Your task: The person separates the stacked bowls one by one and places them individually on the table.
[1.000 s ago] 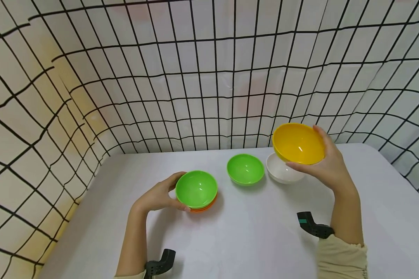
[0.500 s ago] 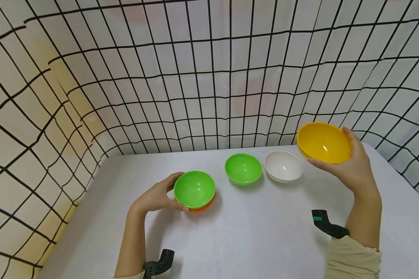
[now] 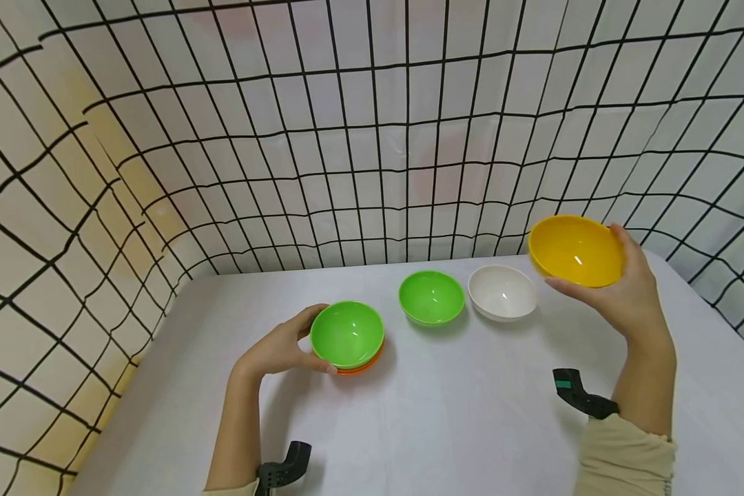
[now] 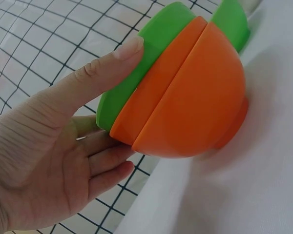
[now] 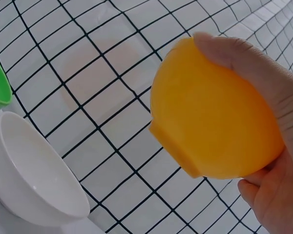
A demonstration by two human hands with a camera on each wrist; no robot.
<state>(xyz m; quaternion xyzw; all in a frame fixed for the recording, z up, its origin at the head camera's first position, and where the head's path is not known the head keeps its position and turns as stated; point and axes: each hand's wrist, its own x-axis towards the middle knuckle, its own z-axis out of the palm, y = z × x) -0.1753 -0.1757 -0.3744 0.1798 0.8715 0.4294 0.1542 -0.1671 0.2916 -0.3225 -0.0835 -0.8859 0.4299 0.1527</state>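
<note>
In the head view my left hand [image 3: 282, 350] grips a green bowl [image 3: 347, 335] by its rim side. This bowl sits nested in a stack of two orange bowls [image 4: 195, 97], which stands on the table; the left wrist view shows the thumb on the green wall and fingers behind. At the right, my right hand [image 3: 626, 296] holds a yellow bowl [image 3: 575, 251] up in the air, thumb on the near side and fingers at the far side. The right wrist view shows the yellow bowl's underside and foot, clear of the table.
Another green bowl [image 3: 431, 297] and a white bowl [image 3: 503, 293] stand side by side near the back of the white-covered table [image 3: 446, 413]. A black grid pattern covers the white wall [image 3: 359, 151] behind and on both sides.
My right hand has carried the yellow bowl rightward from over the white bowl, uncovering it, and now holds it nearly still. The left hand keeps its grip at the stack.
</note>
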